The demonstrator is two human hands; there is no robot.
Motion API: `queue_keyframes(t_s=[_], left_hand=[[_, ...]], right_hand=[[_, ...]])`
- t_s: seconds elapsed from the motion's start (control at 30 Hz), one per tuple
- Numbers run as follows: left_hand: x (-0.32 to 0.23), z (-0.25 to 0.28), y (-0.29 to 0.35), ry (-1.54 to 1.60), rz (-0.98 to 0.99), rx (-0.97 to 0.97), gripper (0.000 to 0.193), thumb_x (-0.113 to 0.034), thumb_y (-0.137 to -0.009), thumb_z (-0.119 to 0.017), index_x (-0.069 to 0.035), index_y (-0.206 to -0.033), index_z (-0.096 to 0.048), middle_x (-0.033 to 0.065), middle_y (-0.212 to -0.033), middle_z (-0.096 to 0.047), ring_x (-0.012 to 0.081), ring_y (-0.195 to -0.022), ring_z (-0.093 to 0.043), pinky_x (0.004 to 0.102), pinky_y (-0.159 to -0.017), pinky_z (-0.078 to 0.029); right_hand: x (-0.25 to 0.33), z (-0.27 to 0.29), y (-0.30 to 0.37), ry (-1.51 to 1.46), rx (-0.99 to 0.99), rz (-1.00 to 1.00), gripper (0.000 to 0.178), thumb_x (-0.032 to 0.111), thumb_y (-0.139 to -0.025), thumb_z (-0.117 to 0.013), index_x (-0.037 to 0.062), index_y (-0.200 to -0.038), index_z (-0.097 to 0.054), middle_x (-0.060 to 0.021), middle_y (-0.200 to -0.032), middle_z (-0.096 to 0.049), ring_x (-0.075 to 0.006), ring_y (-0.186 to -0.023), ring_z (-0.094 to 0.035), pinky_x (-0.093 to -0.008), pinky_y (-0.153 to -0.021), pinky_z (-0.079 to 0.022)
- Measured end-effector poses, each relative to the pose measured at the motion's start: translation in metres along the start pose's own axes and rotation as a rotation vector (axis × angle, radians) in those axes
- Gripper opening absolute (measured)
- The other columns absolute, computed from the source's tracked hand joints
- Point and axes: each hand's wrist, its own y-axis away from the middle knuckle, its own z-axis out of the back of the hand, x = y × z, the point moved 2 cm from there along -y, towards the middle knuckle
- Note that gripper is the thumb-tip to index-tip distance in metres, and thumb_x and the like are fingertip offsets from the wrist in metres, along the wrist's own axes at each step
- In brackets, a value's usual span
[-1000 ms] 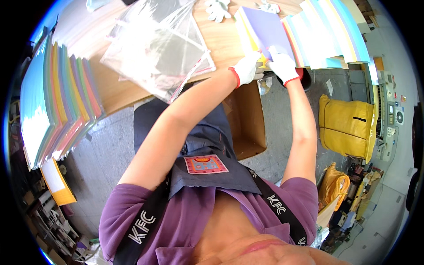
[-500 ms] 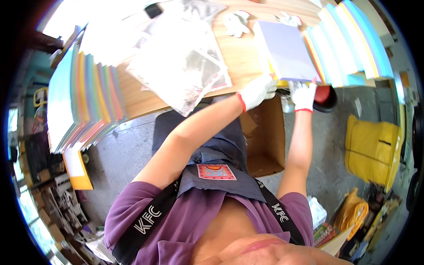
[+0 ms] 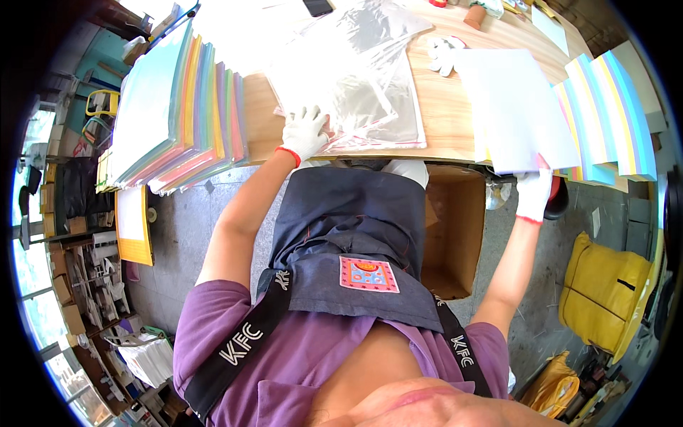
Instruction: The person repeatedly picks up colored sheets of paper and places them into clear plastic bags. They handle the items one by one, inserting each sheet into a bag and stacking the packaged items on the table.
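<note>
My left hand (image 3: 304,134), in a white glove with a red cuff, lies with fingers spread on the near left edge of a pile of clear plastic bags (image 3: 380,117). To the right, a pale stack of paper (image 3: 519,107) reaches over the table's near edge. My right hand (image 3: 533,191), gloved the same way, grips its near right corner, thumb above and the other fingers beneath, partly hidden. How many sheets it grips cannot be made out.
Leaning stacks of coloured paper stand on the left (image 3: 153,107) and right (image 3: 619,114) of the wooden table (image 3: 448,107). Spare gloves (image 3: 445,53) and a phone (image 3: 318,7) lie farther back. Below the edge are an open cardboard box (image 3: 455,235) and a yellow bundle (image 3: 603,292).
My left hand has left the paper stack and moved left onto the plastic bags. My right hand stays at the stack's near edge. The stack's top looks paler, and the view has shifted.
</note>
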Motion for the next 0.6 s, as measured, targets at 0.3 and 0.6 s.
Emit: queue_keyframes(t_s=[0.3, 0.6], left_hand=[[0.024, -0.018, 0.009, 0.225, 0.320, 0.017, 0.028, -0.015, -0.081, -0.057, -0.018, -0.109, -0.059, 0.0068, -0.107, -0.062, 0.0295, -0.098, -0.062, 0.0449, -0.074, -0.052], [0.033, -0.026, 0.053, 0.548, 0.349, -0.293, 0.026, -0.013, -0.083, -0.054, -0.016, -0.108, -0.060, 0.0046, -0.114, -0.062, 0.0297, -0.106, -0.059, 0.0416, -0.081, -0.051]], right_hand=[[-0.050, -0.067, 0.124, 0.090, 0.137, -0.412, 0.054, 0.022, -0.076, -0.065, -0.0070, -0.120, -0.054, -0.0123, -0.110, -0.063, -0.0247, -0.098, -0.062, -0.0337, -0.087, -0.051], [-0.131, -0.087, 0.133, 0.081, 0.300, -0.649, 0.047, 0.020, -0.080, -0.062, -0.0052, -0.119, -0.055, -0.0113, -0.105, -0.065, -0.0216, -0.092, -0.065, -0.0315, -0.080, -0.054]])
